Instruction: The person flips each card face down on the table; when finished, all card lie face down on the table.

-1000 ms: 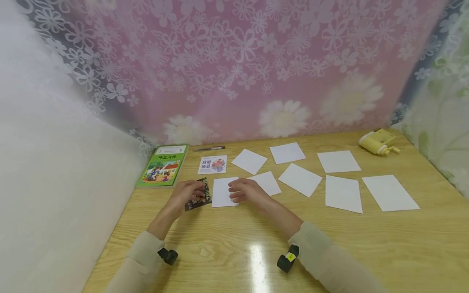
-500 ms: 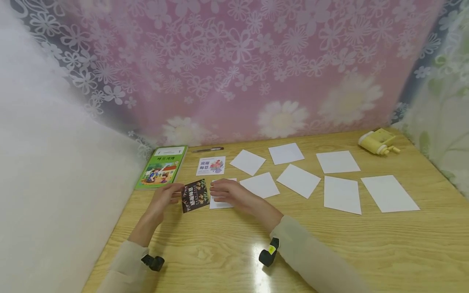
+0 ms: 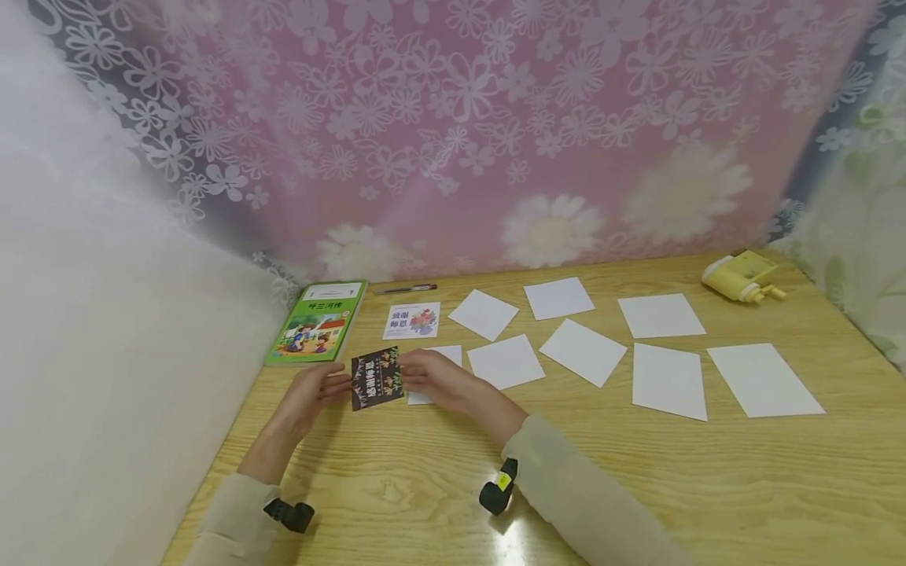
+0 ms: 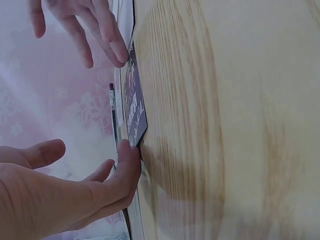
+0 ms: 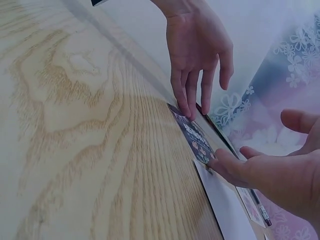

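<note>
A dark card (image 3: 375, 380) with white lettering and coloured leaves lies on the wooden table, slightly turned. At its left edge my left hand (image 3: 306, 397) touches it with extended fingertips. My right hand (image 3: 453, 383) reaches to the card's right edge, its fingers straight and the thumb held apart. In the left wrist view the dark card (image 4: 134, 102) lies flat between the two sets of fingertips. Under my right hand, a white card (image 3: 446, 355) is partly hidden. Behind stands out a white card with a flower picture (image 3: 413, 321), lying flat.
A green book (image 3: 316, 322) lies at the left beside the white wall. Next to it a pen (image 3: 406, 289) rests near the back. Several blank white cards (image 3: 583, 351) spread to the right. A yellow device (image 3: 742, 277) sits at the back right corner.
My left hand has drawn back left off the dark card to its left edge. My right hand has moved left from the white card to the dark card's right edge.
</note>
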Motion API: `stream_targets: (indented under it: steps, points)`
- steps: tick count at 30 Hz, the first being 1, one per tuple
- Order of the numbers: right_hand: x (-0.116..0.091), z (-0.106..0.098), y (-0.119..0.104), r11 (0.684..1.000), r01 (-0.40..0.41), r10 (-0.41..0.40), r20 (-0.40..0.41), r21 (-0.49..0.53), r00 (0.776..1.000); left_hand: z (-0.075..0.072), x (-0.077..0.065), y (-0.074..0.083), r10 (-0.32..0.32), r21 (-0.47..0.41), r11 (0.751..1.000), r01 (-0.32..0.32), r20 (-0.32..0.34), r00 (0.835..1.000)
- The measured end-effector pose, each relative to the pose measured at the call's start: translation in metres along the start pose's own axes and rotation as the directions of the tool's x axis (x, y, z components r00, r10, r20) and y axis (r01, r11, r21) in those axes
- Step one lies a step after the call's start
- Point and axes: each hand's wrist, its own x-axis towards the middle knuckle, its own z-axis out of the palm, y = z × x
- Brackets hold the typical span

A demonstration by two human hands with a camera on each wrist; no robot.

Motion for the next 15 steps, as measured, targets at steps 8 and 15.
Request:
stream_targets:
  steps: [8,15]
  points:
    - [-0.002,0.0,0.009,1.0,0.017,-0.016,-0.022,0.019,1.0,0.0,0.001,-0.006,0.011,0.031,0.999,-0.008,-0.075,0.997]
    - [0.0,0.004,0.015,0.996,0.083,-0.085,-0.061,-0.036,0.995,-0.002,0.002,-0.004,0.07,0.054,0.996,-0.064,-0.13,0.989]
